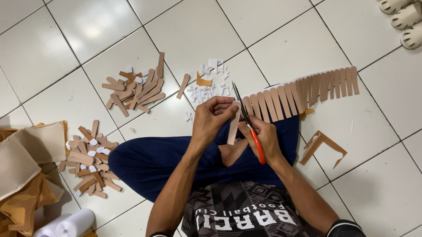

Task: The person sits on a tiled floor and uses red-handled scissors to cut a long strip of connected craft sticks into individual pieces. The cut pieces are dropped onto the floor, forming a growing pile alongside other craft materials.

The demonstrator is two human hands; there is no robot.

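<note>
White tiled floor (97, 17) carries tan strip piles (134, 89) far and left (87, 161), white scraps (209, 83), rolls (66, 228) near left.

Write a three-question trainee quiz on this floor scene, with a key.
1. True or false: the right hand holds orange-handled scissors.
2. What does the left hand grip? A) a white roll B) a tan strip C) a sandal
3. Where is the row of tan strips fanned out: beside the person's right knee or left knee?

Key: 1 true; 2 B; 3 right knee.
</note>
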